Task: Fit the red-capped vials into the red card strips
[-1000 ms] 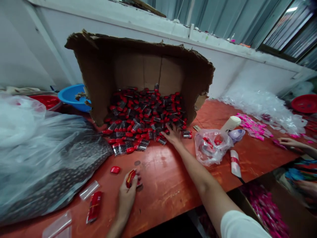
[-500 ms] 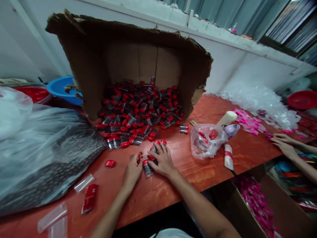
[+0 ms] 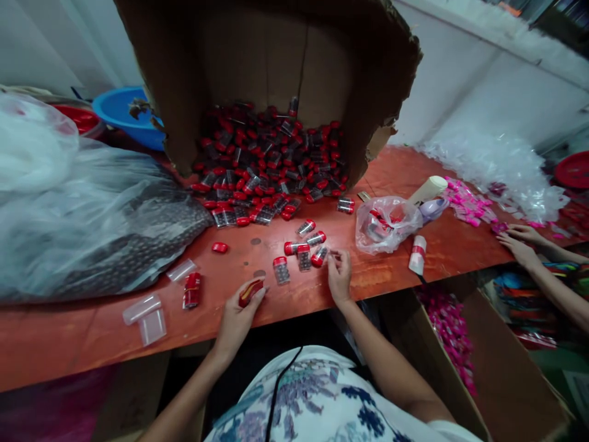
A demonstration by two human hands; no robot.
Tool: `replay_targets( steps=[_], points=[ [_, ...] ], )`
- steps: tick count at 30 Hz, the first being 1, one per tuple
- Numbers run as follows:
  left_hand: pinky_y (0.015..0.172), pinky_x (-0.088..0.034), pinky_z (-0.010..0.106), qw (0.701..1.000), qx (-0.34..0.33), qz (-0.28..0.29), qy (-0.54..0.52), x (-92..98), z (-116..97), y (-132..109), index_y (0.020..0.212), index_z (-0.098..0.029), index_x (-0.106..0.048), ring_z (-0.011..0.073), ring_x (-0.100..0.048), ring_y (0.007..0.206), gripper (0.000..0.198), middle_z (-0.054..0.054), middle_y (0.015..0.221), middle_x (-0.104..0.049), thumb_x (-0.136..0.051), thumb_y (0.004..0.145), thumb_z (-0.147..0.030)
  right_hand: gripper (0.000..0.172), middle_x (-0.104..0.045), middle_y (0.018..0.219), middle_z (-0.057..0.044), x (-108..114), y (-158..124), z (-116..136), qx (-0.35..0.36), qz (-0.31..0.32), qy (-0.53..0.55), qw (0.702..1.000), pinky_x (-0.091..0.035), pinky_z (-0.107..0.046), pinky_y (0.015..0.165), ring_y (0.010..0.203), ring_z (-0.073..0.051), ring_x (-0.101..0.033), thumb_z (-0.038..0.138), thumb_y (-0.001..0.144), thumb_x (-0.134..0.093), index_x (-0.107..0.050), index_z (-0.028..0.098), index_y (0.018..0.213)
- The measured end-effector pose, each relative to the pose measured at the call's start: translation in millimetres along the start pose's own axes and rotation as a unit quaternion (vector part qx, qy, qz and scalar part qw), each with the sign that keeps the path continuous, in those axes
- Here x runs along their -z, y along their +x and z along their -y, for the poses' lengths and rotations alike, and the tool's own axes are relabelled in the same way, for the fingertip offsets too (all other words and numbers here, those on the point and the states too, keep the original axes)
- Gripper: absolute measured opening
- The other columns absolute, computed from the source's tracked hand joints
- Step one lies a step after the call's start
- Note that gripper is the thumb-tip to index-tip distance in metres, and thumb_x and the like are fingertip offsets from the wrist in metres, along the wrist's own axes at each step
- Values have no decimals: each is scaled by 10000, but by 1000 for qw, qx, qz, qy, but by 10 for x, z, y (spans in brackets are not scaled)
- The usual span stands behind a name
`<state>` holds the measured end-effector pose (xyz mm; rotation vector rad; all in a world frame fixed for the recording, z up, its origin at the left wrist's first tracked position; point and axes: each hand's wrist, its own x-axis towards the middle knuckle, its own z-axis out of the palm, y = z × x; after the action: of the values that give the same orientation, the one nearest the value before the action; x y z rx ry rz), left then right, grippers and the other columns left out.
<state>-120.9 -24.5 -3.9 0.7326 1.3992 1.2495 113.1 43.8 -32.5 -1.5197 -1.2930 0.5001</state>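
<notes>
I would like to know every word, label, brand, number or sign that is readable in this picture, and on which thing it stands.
No text can be read.
Red bundle: faint marks, too small and blurred.
Red-and-yellow thing in the left hand: no legible lettering.
Clear container with red cap: no print can be made out.
White roll with red band: any print is too blurred.

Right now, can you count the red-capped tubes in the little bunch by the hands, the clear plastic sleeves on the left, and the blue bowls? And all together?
Red-capped tubes in the bunch: 6
Clear plastic sleeves: 3
Blue bowl: 1
Total: 10
</notes>
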Motion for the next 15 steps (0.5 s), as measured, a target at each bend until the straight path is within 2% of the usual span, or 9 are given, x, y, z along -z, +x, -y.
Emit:
replay_targets(
  steps=[2,4,6,8,11,15],
  points=[
    [745,-518,296,996,62,-12,-64,-18,24,-130,843,-132,-719,207,-668,756,337,86,821,-727,-811,563,-295,191,-570,925,-61,86,-285,65,-6,49,8,999,-459,-309,788,862,-176,-552,337,871,-476,-577,189,935],
    [707,-531,304,984,110,-24,-137,-110,46,-205,779,-117,-708,185,-663,682,315,73,760,-720,-827,531,-271,171,-594,859,-40,120,-555,162,-7,139,36,990,-461,-292,767,818,-167,-566,343,867,-505,-599,201,884],
    [669,-530,280,970,132,-32,-199,-249,62,-239,735,-113,-693,163,-654,645,298,50,716,-708,-837,500,-227,165,-620,832,-24,111,-741,274,-11,241,75,968,-466,-278,747,789,-160,-579,354,845,-555,-622,209,887],
    [621,-519,247,961,144,-28,-235,-390,80,-252,691,-112,-676,138,-633,596,276,27,655,-685,-839,481,-189,201,-634,827,-11,79,-817,372,-27,313,110,943,-472,-268,725,766,-153,-584,359,786,-639,-629,210,921],
    [559,-491,219,960,132,-5,-245,-526,109,-267,664,-114,-657,115,-598,545,235,7,609,-654,-824,509,-171,245,-628,793,7,33,-785,444,-68,325,148,932,-476,-256,697,731,-142,-577,361,710,-711,-623,200,872],
    [485,-436,192,970,114,26,-213,-547,139,-307,645,-109,-651,94,-558,489,189,3,569,-629,-802,561,-186,171,-631,743,9,18,-723,415,-118,303,179,929,-482,-255,693,711,-138,-583,352,739,-664,-619,188,751]
  ],
)
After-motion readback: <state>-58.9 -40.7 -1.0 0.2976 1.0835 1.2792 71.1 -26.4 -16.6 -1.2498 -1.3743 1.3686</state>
